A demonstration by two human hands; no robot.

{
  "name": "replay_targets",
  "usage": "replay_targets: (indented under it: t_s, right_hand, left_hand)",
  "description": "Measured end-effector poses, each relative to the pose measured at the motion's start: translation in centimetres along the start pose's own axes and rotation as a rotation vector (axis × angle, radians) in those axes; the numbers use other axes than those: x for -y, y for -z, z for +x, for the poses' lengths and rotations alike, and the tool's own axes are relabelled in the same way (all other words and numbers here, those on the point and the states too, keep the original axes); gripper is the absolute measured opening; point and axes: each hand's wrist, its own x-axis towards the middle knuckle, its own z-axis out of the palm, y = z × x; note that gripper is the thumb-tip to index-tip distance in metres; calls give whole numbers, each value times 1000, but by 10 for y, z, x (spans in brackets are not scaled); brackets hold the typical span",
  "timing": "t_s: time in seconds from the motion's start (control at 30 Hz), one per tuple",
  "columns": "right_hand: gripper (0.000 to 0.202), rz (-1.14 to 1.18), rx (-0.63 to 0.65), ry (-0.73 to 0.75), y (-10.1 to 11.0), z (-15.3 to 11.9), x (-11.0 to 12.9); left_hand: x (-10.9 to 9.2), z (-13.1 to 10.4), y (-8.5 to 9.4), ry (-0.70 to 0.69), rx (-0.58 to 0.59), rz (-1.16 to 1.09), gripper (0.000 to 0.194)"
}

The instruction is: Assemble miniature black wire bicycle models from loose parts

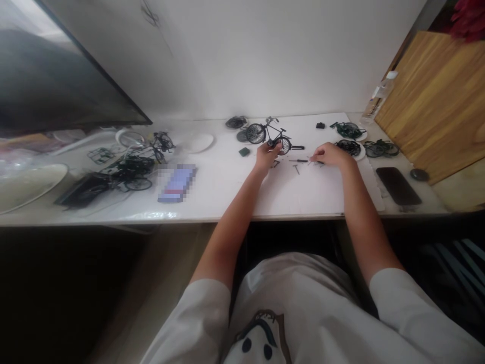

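A black miniature bicycle [267,133] is held upright by my left hand [268,152], whose fingers grip it low near the rear wheel. To its right, my right hand [329,153] is low over the white sheet with thumb and fingers pinched together. Whatever lies in that pinch is too small to make out. Just left of these fingertips is a thin dark screwdriver [299,161]. A small T-shaped piece [296,169] and several tiny bits lie close by. Behind them rests a short black bar-shaped part [298,147].
Dishes of dark bicycle parts [349,131] stand at the right, near a black phone [398,185] and a clear bottle [379,98]. More miniature bicycles [132,167] crowd the left side, beside a blurred-out phone [177,183]. A wooden board [435,101] leans at right.
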Motion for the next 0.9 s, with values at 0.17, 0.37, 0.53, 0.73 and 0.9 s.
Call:
replay_targets:
  t_s: [0.17,0.37,0.53,0.73,0.9]
  right_hand:
    - [29,2,109,45,5,-2,-6]
    - [24,-6,149,95,1,2,-8]
    - [16,119,13,188,-11,5,3]
    - [10,219,-184,244,-24,-4,32]
    - [14,309,-202,266,-34,-5,46]
  left_hand:
    - [-2,-1,-1,7,2,-8,31]
    - [-4,-3,-2,11,6,5,24]
    - [-4,-3,-1,16,18,8,25]
    - [-2,-2,-1,14,18,17,24]
    - [2,0,0,-4,35,9,31]
